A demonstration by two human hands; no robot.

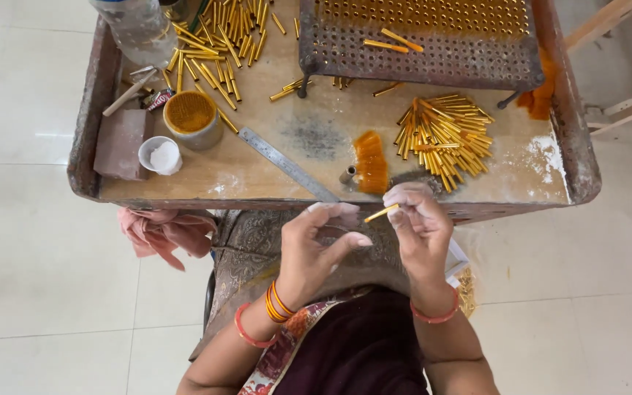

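My right hand (420, 223) pinches a thin yellow tube (380, 213) between thumb and fingers, just below the front edge of the wooden work tray (316, 139). My left hand (317, 245) is close beside it, fingers curled and apart, its fingertips near the tube's left end; I cannot tell if it touches the tube. A pile of the same yellow tubes (444, 135) lies on the tray right above my right hand. An orange bristle bundle (370, 162) lies near the front edge.
A perforated metal rack (418, 44) filled with tubes stands at the back. More loose tubes (217, 40) lie at the back left, near a plastic bottle (137, 29). A steel ruler (287, 164), a cup of orange powder (190, 117), a white cup (161, 155) and a brown block (120, 143) sit left.
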